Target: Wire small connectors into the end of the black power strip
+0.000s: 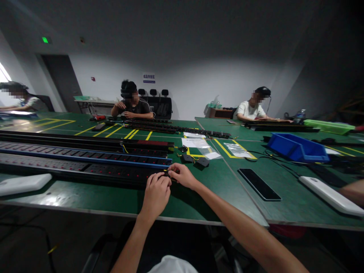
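Several long black strips (113, 171) with rows of red dots lie side by side on the table, reaching off to the left; a blue edge (127, 159) runs along one of them. At the right end of the nearest strip, my left hand (156, 191) bends its fingers over the strip's end, fingers pressed together. Touching close by it, my right hand (183, 175) pinches with thumb and forefinger at the same end. Whatever is between the fingers is too small and covered to make out. Small black blocks with yellow wires (202, 162) lie just beyond my right hand.
On the green table (210, 201) lie a dark phone (259, 184), white slabs (331, 195) at both sides, plastic bags with paper (239, 149), cables and a blue bin (297, 147). Co-workers sit across the table; another person's arm (352, 192) enters at right.
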Action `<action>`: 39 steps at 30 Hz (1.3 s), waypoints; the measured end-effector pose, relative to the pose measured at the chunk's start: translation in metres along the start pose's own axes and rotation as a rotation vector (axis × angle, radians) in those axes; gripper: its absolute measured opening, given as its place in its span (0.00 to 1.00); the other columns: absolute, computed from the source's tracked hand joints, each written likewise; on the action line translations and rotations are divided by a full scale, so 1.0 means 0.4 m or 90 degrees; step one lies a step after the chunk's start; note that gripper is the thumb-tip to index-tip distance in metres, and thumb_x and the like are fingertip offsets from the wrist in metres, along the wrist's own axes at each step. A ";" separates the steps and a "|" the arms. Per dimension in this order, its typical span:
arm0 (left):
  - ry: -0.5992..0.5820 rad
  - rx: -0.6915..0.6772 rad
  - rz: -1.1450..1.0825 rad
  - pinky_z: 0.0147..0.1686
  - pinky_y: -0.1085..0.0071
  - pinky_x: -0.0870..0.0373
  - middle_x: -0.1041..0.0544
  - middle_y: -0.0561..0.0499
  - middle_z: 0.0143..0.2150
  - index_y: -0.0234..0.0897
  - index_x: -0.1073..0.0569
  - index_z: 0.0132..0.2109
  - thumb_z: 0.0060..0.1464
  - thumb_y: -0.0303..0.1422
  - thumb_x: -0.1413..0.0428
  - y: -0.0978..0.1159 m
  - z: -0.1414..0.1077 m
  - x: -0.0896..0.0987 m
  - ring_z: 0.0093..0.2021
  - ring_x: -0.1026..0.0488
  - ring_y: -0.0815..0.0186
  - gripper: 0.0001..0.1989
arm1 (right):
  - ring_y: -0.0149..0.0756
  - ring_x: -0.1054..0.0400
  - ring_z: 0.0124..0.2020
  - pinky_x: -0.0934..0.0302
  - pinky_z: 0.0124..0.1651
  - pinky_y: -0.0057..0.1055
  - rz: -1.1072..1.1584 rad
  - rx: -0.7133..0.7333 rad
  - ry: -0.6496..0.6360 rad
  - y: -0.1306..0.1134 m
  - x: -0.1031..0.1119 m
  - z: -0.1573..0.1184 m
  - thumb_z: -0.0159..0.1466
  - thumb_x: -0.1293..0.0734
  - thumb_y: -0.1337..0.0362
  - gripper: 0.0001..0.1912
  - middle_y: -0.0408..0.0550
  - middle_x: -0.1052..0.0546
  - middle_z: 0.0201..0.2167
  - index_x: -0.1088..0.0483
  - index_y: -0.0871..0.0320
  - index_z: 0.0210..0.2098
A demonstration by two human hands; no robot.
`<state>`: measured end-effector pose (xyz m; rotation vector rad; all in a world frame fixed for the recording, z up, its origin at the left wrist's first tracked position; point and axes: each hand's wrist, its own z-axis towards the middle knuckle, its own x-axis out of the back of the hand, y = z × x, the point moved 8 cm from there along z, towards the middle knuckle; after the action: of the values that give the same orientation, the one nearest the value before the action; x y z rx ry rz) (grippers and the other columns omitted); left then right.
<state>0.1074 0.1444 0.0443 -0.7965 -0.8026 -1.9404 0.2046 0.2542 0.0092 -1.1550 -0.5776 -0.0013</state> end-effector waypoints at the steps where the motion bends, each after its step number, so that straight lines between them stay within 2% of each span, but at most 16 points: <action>1: -0.001 0.001 0.000 0.61 0.53 0.40 0.21 0.50 0.41 0.41 0.29 0.36 0.54 0.22 0.48 0.000 0.000 -0.001 0.57 0.31 0.57 0.09 | 0.26 0.37 0.21 0.43 0.21 0.22 0.004 0.000 -0.002 0.001 -0.001 0.000 0.62 0.34 0.60 0.10 0.40 0.29 0.24 0.27 0.59 0.40; 27: -0.005 -0.001 0.001 0.61 0.52 0.41 0.21 0.50 0.41 0.41 0.29 0.36 0.55 0.21 0.49 0.000 0.000 -0.001 0.58 0.31 0.56 0.09 | 0.27 0.37 0.21 0.43 0.21 0.23 0.005 -0.007 -0.004 0.003 -0.001 0.001 0.62 0.33 0.59 0.11 0.40 0.29 0.25 0.27 0.59 0.40; 33: 0.002 -0.002 -0.001 0.61 0.51 0.40 0.21 0.49 0.41 0.41 0.29 0.36 0.54 0.22 0.48 0.002 0.000 0.002 0.57 0.31 0.56 0.09 | 0.27 0.37 0.22 0.42 0.25 0.23 -0.014 0.002 0.015 -0.001 0.004 0.000 0.62 0.33 0.60 0.09 0.39 0.29 0.24 0.27 0.58 0.39; 39: -0.001 -0.003 0.001 0.61 0.52 0.40 0.21 0.49 0.41 0.41 0.29 0.36 0.54 0.21 0.48 0.003 0.001 0.002 0.57 0.31 0.56 0.09 | 0.26 0.37 0.21 0.43 0.23 0.22 -0.004 -0.007 0.002 -0.001 0.001 -0.002 0.62 0.33 0.60 0.10 0.39 0.29 0.24 0.27 0.58 0.39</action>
<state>0.1081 0.1437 0.0455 -0.8008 -0.7985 -1.9409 0.2052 0.2537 0.0096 -1.1630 -0.5798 -0.0114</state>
